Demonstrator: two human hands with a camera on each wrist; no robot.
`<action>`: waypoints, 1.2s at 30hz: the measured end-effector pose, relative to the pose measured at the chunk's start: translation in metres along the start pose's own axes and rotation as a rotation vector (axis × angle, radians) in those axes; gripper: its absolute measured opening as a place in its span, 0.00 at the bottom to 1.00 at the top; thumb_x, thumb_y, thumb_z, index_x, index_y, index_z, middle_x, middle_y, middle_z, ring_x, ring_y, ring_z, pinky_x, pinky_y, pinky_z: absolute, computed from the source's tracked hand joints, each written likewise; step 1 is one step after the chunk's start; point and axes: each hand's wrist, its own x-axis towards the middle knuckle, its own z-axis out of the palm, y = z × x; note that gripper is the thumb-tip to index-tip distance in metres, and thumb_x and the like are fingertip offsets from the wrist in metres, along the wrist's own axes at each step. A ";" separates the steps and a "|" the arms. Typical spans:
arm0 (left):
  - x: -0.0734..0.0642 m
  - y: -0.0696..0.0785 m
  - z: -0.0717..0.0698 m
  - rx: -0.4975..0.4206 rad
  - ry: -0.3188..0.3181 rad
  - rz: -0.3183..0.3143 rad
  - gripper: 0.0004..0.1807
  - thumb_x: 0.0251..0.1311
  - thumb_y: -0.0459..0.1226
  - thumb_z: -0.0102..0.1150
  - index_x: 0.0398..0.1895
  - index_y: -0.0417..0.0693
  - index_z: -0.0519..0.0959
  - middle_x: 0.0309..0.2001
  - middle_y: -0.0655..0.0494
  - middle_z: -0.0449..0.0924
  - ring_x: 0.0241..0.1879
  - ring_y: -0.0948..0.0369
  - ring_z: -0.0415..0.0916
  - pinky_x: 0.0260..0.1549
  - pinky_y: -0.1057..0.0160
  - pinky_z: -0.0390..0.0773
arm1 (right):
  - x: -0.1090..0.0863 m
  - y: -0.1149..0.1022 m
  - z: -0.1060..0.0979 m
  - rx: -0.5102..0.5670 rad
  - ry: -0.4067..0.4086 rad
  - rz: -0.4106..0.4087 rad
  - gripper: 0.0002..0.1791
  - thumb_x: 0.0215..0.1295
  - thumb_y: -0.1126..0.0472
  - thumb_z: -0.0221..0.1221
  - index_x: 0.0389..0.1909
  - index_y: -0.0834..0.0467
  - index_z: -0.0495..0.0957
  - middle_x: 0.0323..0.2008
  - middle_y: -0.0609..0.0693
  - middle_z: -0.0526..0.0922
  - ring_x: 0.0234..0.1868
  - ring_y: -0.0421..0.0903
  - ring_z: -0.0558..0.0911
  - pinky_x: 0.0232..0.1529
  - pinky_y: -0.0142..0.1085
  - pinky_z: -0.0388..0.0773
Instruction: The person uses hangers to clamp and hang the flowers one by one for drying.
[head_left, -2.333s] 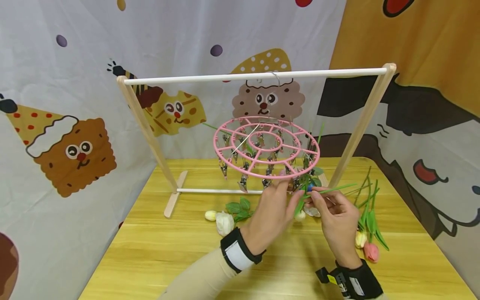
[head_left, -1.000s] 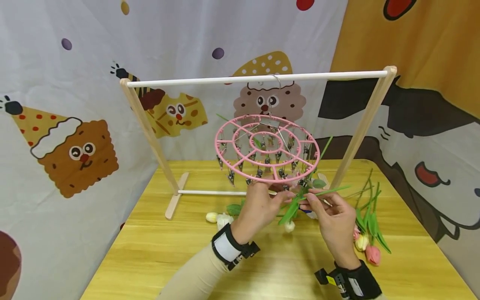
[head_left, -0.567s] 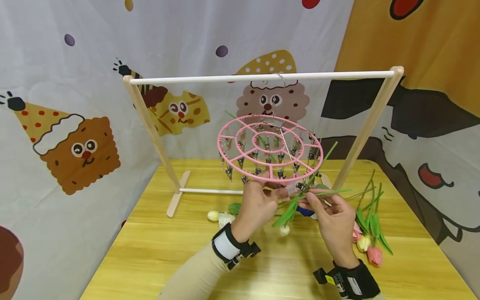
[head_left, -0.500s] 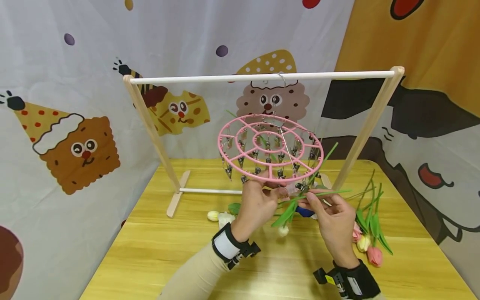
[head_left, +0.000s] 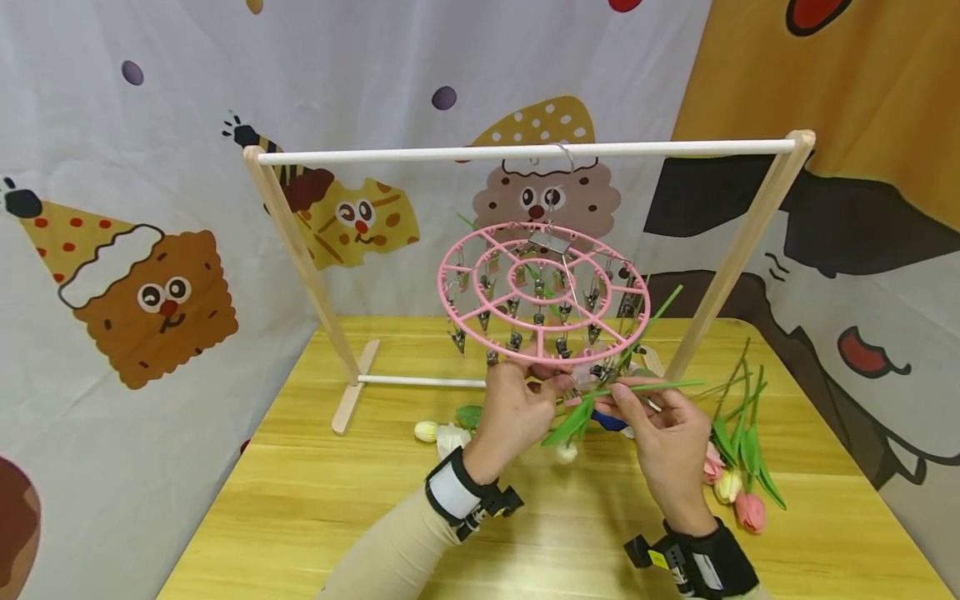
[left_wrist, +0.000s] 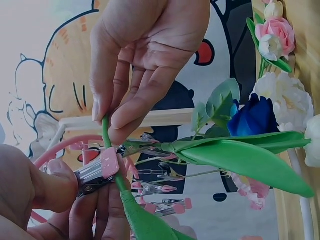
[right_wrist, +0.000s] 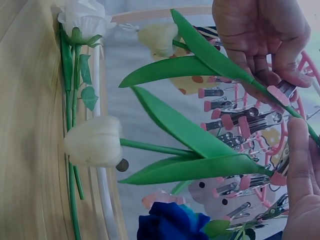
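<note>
My left hand [head_left: 517, 408] grips a metal clip with pink tips [left_wrist: 97, 172] below the near rim of a pink round clip hanger [head_left: 647, 302]. The clip's pink tip lies across the green stem of a tulip; whether it clamps the stem, I cannot tell. My right hand [head_left: 667, 429] pinches that stem [head_left: 667, 385] near its free end. In the right wrist view, the tulip's pale head [right_wrist: 157, 39] points away from the hands, past long green leaves. A white tulip [right_wrist: 94, 141] hangs nearby from another clip. A blue rose [left_wrist: 254, 116] shows close by, its head downward.
A wooden stand with a white top bar [head_left: 420, 156] carries the hanger, which has several dangling clips. Loose tulips [head_left: 750, 511] lie at the right of the table [head_left: 300, 500]. A white flower [head_left: 452, 439] and a yellow tulip [head_left: 426, 431] lie left of the hands.
My left hand has shifted left and a little down. The hanger has turned, and the tulip's leaves have swung left and lower. My right hand has stayed nearly in place, still pinching the stem.
</note>
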 end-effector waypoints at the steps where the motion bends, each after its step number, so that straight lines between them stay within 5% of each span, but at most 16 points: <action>1: 0.000 0.000 0.000 0.004 0.001 0.005 0.10 0.74 0.27 0.70 0.49 0.46 0.95 0.39 0.46 0.95 0.25 0.70 0.80 0.18 0.68 0.75 | 0.000 0.000 0.000 -0.001 0.002 0.001 0.12 0.84 0.75 0.64 0.59 0.80 0.83 0.49 0.51 0.95 0.42 0.44 0.99 0.48 0.42 0.97; 15: 0.002 0.002 0.003 0.004 -0.048 -0.015 0.08 0.76 0.30 0.73 0.54 0.45 0.89 0.44 0.47 0.94 0.35 0.68 0.86 0.30 0.67 0.88 | 0.002 0.000 -0.002 0.011 0.009 -0.007 0.12 0.84 0.77 0.62 0.60 0.81 0.82 0.48 0.47 0.97 0.41 0.43 0.99 0.47 0.41 0.97; 26: -0.003 0.004 0.003 0.045 -0.089 -0.029 0.17 0.81 0.38 0.74 0.68 0.52 0.91 0.50 0.49 0.97 0.48 0.60 0.95 0.42 0.68 0.92 | 0.002 0.002 -0.009 -0.034 0.036 0.006 0.13 0.85 0.74 0.63 0.62 0.79 0.83 0.44 0.45 0.98 0.39 0.42 0.98 0.44 0.38 0.96; 31: -0.009 0.006 0.001 0.066 -0.129 -0.040 0.14 0.84 0.42 0.72 0.65 0.48 0.91 0.53 0.48 0.96 0.51 0.59 0.96 0.49 0.68 0.93 | 0.005 0.001 -0.012 -0.010 0.042 0.000 0.14 0.85 0.74 0.63 0.62 0.80 0.82 0.43 0.47 0.98 0.39 0.43 0.98 0.46 0.41 0.96; 36: -0.019 0.009 -0.005 0.158 -0.211 -0.013 0.24 0.87 0.45 0.68 0.78 0.47 0.84 0.62 0.49 0.95 0.61 0.54 0.95 0.64 0.59 0.93 | 0.008 0.001 -0.014 -0.013 0.050 -0.007 0.15 0.85 0.74 0.64 0.63 0.81 0.82 0.43 0.46 0.97 0.39 0.42 0.98 0.47 0.41 0.96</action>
